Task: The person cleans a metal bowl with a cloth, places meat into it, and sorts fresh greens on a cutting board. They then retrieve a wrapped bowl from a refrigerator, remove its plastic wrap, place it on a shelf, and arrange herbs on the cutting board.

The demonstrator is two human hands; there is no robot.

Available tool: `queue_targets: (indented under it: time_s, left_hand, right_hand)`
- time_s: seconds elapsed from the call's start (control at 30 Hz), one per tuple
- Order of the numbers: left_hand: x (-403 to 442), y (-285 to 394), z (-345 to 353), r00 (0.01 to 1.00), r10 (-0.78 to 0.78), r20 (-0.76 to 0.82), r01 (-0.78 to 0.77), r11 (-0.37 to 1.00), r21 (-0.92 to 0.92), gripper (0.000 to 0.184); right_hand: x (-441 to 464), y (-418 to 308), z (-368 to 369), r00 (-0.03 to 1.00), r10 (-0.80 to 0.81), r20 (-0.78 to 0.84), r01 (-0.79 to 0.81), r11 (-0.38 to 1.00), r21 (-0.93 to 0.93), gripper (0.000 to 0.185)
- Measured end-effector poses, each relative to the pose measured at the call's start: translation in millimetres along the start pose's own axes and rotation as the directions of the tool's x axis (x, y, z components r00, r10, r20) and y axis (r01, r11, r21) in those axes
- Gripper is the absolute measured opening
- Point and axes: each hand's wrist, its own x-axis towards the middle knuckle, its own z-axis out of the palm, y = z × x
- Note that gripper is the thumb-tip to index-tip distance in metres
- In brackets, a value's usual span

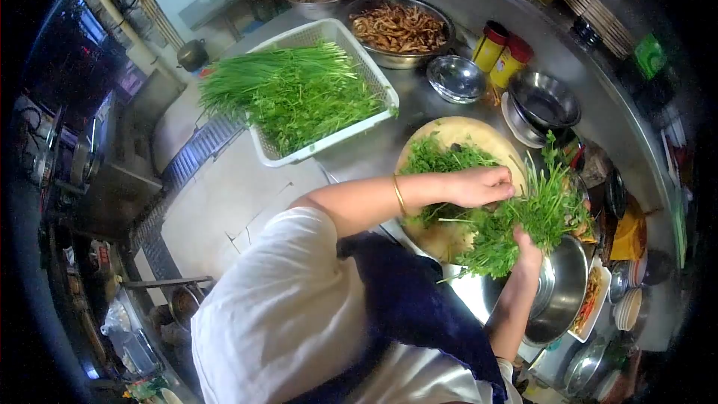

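My right hand (527,245) is closed around a bunch of cilantro (550,209), whose leaves and stems spread out on both sides of it. My left hand (485,185), with a gold bangle on its wrist, reaches across at the near side of the bunch. Its fingers are curled and pressed together; what they pinch, if anything, is hidden. Beneath both hands is a round wooden cutting board (467,129) with more cilantro (441,158) lying on it. A steel bowl (572,284) stands just right of my right hand, partly covered by the bunch and my forearm.
A white plastic basket (333,148) of long green stalks and leafy herbs stands left of the board. Behind it is a steel basin (396,62) of brown strips. Small steel bowls (456,78), yellow canisters (490,45) and a dish of cut peppers (591,303) line the counter.
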Motion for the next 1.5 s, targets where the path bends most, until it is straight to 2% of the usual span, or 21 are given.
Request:
queue_targets:
  time_s: [0.07,0.13,0.17,0.23,0.37,0.43,0.5,0.57,0.63,0.7,0.73,0.77,0.8,0.83,0.87,1.0,1.1,1.17,1.2,1.33,1.5]
  left_hand:
    - [-8,11,-6,0.999,0.023,-0.03,-0.022,0.998,0.055,0.033]
    - [-15,16,-10,0.993,0.102,-0.063,-0.071,0.926,0.371,0.03]
    - [-16,14,-12,0.988,0.152,-0.039,-0.115,0.872,0.475,0.032]
    - [-22,14,-16,0.969,0.247,0.008,-0.201,0.771,0.605,0.038]
    - [-26,17,-9,0.96,0.279,0.021,-0.237,0.772,0.59,0.038]
    - [-29,16,-1,0.893,0.445,0.064,-0.415,0.761,0.499,0.033]
    - [-35,12,1,0.821,0.559,0.116,-0.556,0.738,0.382,0.033]
    - [-42,7,-2,0.816,0.579,-0.003,-0.542,0.765,0.348,0.032]
    - [-30,-16,-17,0.902,0.39,-0.185,-0.302,0.876,0.376,0.03]
    - [-3,-30,-38,0.989,0.128,-0.077,-0.081,0.894,0.441,0.026]
    - [1,-32,-42,0.993,0.12,0.021,-0.107,0.78,0.617,0.027]
    - [2,-34,-46,0.989,0.093,0.111,-0.145,0.633,0.761,0.035]
    - [-5,-55,-48,0.988,0.039,0.148,-0.15,0.437,0.887,0.051]
    - [-11,-61,-51,0.989,0.005,0.147,-0.133,0.465,0.875,0.052]
    - [-11,-66,-52,0.988,-0.02,0.154,-0.124,0.492,0.862,0.053]
    - [-19,-87,-56,0.992,0.125,0.03,-0.106,0.669,0.736,0.038]
    - [-25,-97,-52,0.96,0.258,-0.109,-0.126,0.746,0.653,0.016]
    - [-27,-96,-50,0.972,0.185,-0.146,-0.074,0.827,0.557,0.02]
    - [-23,-102,-48,0.946,0.294,-0.138,-0.168,0.805,0.569,0.026]
    - [-8,-98,-30,0.934,0.34,-0.113,-0.225,0.802,0.553,0.026]
    - [17,-57,34,0.864,0.503,-0.012,-0.452,0.788,0.418,0.022]
  right_hand:
    - [9,6,0,0.993,-0.104,0.055,0.106,0.993,-0.044,0.052]
    - [7,0,4,0.989,-0.148,0.008,0.148,0.985,-0.091,0.056]
    - [18,13,-2,0.978,-0.205,0.043,0.206,0.979,-0.013,0.056]
    - [20,6,4,0.944,-0.328,0.027,0.329,0.937,-0.12,0.057]
    - [35,14,17,0.987,-0.118,-0.109,0.122,0.992,0.038,0.053]
    - [54,39,19,0.987,-0.137,-0.084,0.147,0.981,0.125,0.046]
    - [66,42,18,0.998,0.002,-0.07,0.032,0.874,0.486,0.038]
    - [70,32,0,1.0,0.024,0.004,-0.021,0.755,0.655,0.036]
    - [49,7,-9,0.985,0.031,-0.172,0.087,0.768,0.634,0.035]
    - [24,-25,-18,0.937,-0.007,-0.349,0.232,0.76,0.607,0.039]
    - [27,-27,-39,0.935,0.021,-0.353,0.193,0.806,0.56,0.044]
    - [-1,-61,-31,0.883,-0.035,-0.469,0.29,0.826,0.484,0.049]
    - [16,-53,-57,0.889,-0.073,-0.452,0.321,0.803,0.503,0.051]
    - [8,-68,-59,0.846,0.01,-0.533,0.339,0.761,0.553,0.046]
    - [33,-51,-94,0.906,-0.194,-0.377,0.411,0.622,0.667,0.042]
    - [35,-55,-124,0.869,-0.376,-0.321,0.468,0.416,0.78,0.045]
    - [24,-54,-135,0.821,-0.507,-0.264,0.475,0.348,0.808,0.042]
    - [12,-55,-136,0.793,-0.548,-0.265,0.502,0.342,0.795,0.04]
    - [5,-47,-148,0.783,-0.555,-0.281,0.531,0.361,0.767,0.042]
    - [-47,-21,-180,0.723,-0.589,-0.362,0.637,0.365,0.679,0.045]
    - [-141,10,-224,0.614,-0.605,-0.506,0.759,0.28,0.587,0.047]
